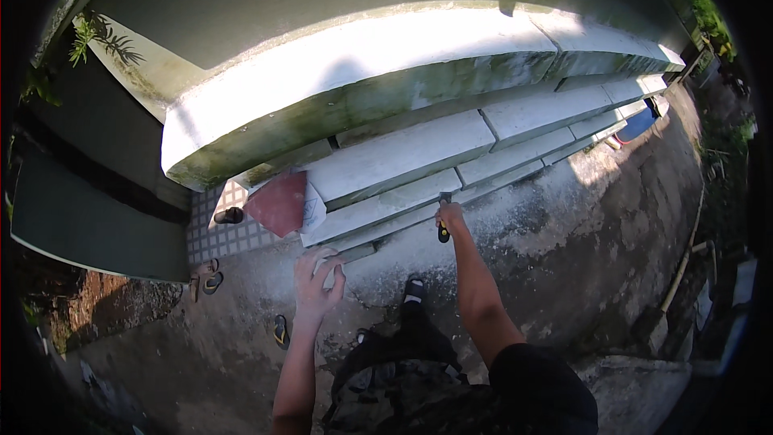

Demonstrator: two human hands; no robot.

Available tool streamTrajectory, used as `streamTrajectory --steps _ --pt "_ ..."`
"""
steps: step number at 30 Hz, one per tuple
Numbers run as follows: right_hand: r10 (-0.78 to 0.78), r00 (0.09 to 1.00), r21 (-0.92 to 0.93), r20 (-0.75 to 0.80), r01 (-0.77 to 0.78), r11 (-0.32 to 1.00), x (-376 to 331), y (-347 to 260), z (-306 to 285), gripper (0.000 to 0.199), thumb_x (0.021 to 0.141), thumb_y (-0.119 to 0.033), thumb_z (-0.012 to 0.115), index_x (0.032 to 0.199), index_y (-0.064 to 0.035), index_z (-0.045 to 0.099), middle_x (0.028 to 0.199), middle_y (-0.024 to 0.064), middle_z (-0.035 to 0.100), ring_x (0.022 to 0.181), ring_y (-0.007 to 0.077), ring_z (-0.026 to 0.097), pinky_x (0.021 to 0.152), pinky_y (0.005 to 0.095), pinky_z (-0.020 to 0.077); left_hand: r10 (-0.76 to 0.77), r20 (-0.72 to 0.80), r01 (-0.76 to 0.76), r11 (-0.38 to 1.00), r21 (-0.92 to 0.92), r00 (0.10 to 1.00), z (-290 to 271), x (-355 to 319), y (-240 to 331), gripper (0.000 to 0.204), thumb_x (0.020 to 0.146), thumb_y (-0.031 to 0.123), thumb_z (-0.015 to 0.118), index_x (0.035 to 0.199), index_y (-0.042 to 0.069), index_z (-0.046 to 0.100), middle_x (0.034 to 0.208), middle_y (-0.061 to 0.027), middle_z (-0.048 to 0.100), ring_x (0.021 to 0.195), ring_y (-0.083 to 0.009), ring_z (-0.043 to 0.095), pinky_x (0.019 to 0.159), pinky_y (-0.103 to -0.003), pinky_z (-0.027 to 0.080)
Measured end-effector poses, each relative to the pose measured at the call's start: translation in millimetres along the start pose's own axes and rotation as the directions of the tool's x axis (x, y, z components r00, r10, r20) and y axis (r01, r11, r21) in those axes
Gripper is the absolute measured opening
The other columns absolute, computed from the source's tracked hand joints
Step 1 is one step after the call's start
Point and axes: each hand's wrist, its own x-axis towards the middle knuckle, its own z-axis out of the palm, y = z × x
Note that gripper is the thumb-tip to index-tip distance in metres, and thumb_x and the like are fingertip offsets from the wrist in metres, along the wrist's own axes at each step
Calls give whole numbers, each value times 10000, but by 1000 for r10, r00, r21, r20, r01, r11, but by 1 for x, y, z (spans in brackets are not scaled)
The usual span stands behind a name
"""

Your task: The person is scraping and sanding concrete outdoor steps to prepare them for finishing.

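Note:
In my right hand (449, 215) is a scraper (444, 231) with a black and yellow handle. Its flat blade points away from me, over the near edge of a long white block (394, 200) in the lower rows. White dust coats my left hand (316, 280), which hovers empty with bent, spread fingers near the left end of these rows. Just beyond it, a dark red sheet (278, 203) that looks like sandpaper lies beside a white sheet (315, 208) with marks on it.
Longer white blocks (403, 149) rise in stepped rows toward a green-stained ledge (362, 101). White powder (483, 229) covers the concrete floor. Slippers (281, 330) and sandals (212, 282) lie at left near patterned tiles (233, 238). A blue object (638, 125) stands at far right.

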Motion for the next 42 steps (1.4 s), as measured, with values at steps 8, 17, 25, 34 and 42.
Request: streamTrajectory --steps 8,17,25,34,42 --pt "-81 992 -65 -100 74 995 8 -7 16 374 908 -232 442 643 30 471 481 110 488 366 221 500 354 341 427 24 -24 -24 1000 -4 999 -58 81 -26 184 675 -23 583 841 57 575 884 -86 565 845 -260 555 743 -339 426" --pt "-36 997 -126 -70 27 992 18 -14 6 367 878 -224 470 594 8 486 469 110 489 349 232 498 349 351 427 -128 188 166 965 -201 974 -11 111 -72 161 704 61 612 858 25 583 779 -89 561 602 -176 511 590 -274 427" --pt "38 999 -90 -27 -40 995 14 -4 -5 357 913 -260 465 644 -26 446 505 73 449 355 176 424 343 330 389 -165 155 192 965 -177 974 1 111 -72 102 691 61 618 783 25 592 701 -62 549 539 -154 473 525 -257 395" --pt "-10 999 -32 -40 9 999 16 -4 0 348 892 -263 494 652 -11 477 495 69 477 343 181 459 337 325 406 -164 126 188 960 -206 978 2 111 -74 86 674 26 613 754 12 585 716 -62 565 530 -122 452 518 -235 380" --pt "-95 990 -153 -105 78 985 34 -22 7 413 881 -266 496 582 19 512 471 108 505 366 227 521 351 345 428 -197 113 219 949 -229 974 4 111 -73 87 668 16 616 750 8 588 718 -63 574 539 -115 460 521 -229 378"
